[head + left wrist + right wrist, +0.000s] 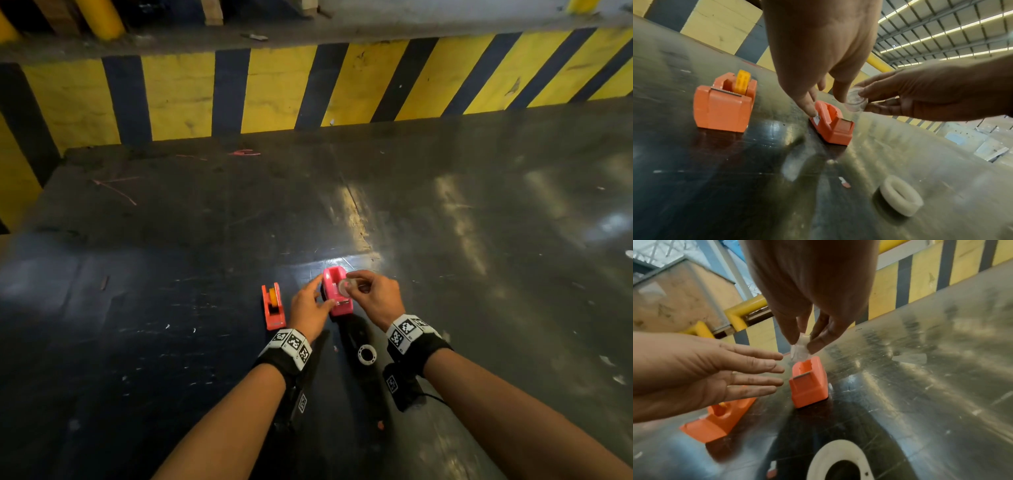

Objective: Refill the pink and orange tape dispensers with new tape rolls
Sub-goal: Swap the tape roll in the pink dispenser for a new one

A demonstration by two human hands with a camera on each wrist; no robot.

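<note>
The right hand (pixel 371 294) pinches a clear roll (pixel 345 286) between thumb and fingertips, just above the open well of the pink dispenser (pixel 337 291). The left hand (pixel 310 308) is spread flat with straight fingers; one fingertip touches the dispenser's left wall in the left wrist view, and it grips nothing.

The likeliest slip, I judge, is the roll going in crooked. It is tilted in the pinch, and the well is narrow, so an edge could catch on the wall and jam there rather than seat. A push at that point could slide the light dispenser along the glossy table (pixel 479 205), since only a fingertip steadies it. The roll is also clear and hard to read against the glare, so its loose end may be faced the wrong way for the cutter blade; I cannot tell which way it winds. Whether a hub sits inside it is unclear too.

The orange dispenser (pixel 273 306) stands just left of the pink one, beyond the left hand, with a yellow spool (pixel 272 295) in its well. A white ring (pixel 367 354) lies on the table nearer the person than the pink dispenser, close to the right wrist.
</note>
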